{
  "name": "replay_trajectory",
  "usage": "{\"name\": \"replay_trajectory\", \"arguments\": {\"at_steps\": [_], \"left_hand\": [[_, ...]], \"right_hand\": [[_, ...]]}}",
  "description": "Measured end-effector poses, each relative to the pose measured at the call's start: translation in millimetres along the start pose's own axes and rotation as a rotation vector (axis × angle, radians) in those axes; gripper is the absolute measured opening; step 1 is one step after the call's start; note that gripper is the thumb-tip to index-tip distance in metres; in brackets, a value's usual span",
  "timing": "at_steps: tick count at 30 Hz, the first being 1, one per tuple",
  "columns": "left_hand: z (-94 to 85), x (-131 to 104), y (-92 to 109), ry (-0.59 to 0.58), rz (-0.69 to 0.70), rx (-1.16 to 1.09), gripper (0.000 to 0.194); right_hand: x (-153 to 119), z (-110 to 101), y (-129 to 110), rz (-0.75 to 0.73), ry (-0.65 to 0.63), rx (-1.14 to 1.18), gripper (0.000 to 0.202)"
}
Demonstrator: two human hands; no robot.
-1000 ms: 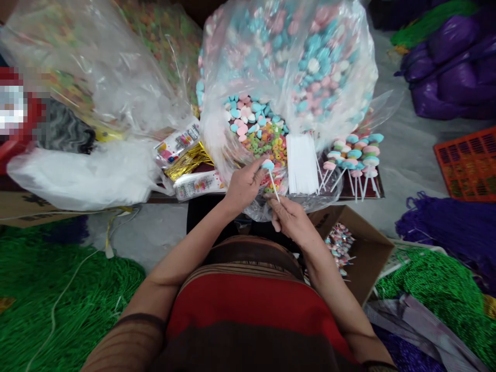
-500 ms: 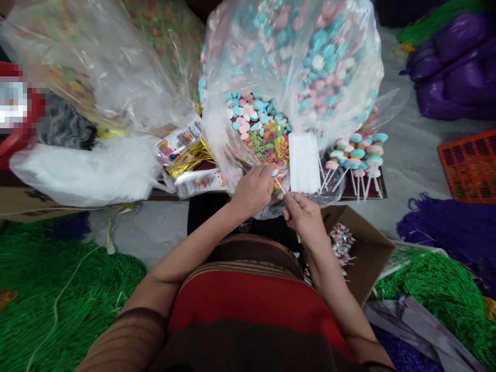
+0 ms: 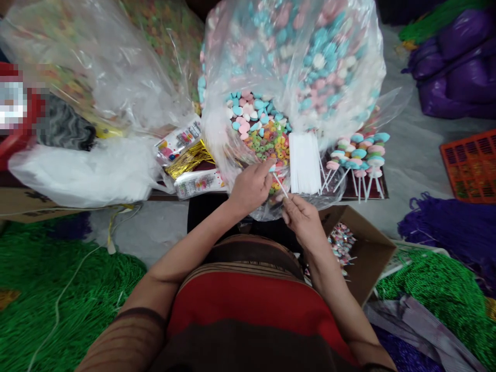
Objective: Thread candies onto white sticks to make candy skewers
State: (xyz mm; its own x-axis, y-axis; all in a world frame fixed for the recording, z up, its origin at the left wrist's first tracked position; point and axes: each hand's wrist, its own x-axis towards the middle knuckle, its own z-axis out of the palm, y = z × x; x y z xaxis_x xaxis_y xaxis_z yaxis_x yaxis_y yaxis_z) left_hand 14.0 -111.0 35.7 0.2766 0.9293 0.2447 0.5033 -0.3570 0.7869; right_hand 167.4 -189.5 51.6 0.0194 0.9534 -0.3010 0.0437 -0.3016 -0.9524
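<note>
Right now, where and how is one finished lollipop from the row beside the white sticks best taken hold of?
Grip a finished lollipop low on its bare stick, coming from the near side: the sticks point toward the person while the candy heads overlap, packed tight against the clear bag.

Both forearms reach forward and converge. The left hand (image 3: pixel 251 186) is curled with its fingertips pinched together (knuckles up), and the right hand (image 3: pixel 303 219) sits just beside and below it, fingers likewise closed in a pinch.
</note>
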Motion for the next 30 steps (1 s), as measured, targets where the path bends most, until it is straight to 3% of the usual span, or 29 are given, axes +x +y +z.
{"name": "replay_trajectory", "arguments": {"at_steps": [4,6,9,11,16,21,30], "left_hand": [[12.0,-13.9,12.7,-0.116,0.100,-0.050,0.041],[9.8,-11.1,14.8,-0.143,0.112,-0.098,0.041],[-4.8,14.3,6.4,-0.085,0.039,-0.039,0.038],[-13.1,39.3,-3.9,-0.073,-0.003,0.161,0.033],[-8.6,81.9,-23.2,-0.239,-0.012,0.566,0.029],[-6.2,81.8,-25.4,-0.264,0.079,0.628,0.029],[-2.5,84.3,-18.5,-0.333,0.115,0.606,0.029]], "right_hand": [[6.6,5.1,5.5,-0.009,0.094,0.125,0.045],[8.5,3.2,4.3,0.013,0.107,0.168,0.047],[7.5,-3.9,-1.1,0.011,0.144,0.215,0.049],[5.8,-7.0,-4.3,-0.032,0.188,0.232,0.051],[3.3,-8.0,-4.7,-0.086,0.244,0.243,0.045],[-0.3,-15.3,0.2,-0.062,0.274,0.219,0.041],[4.9,-14.1,10.0,-0.106,0.243,0.203,0.040]]}}
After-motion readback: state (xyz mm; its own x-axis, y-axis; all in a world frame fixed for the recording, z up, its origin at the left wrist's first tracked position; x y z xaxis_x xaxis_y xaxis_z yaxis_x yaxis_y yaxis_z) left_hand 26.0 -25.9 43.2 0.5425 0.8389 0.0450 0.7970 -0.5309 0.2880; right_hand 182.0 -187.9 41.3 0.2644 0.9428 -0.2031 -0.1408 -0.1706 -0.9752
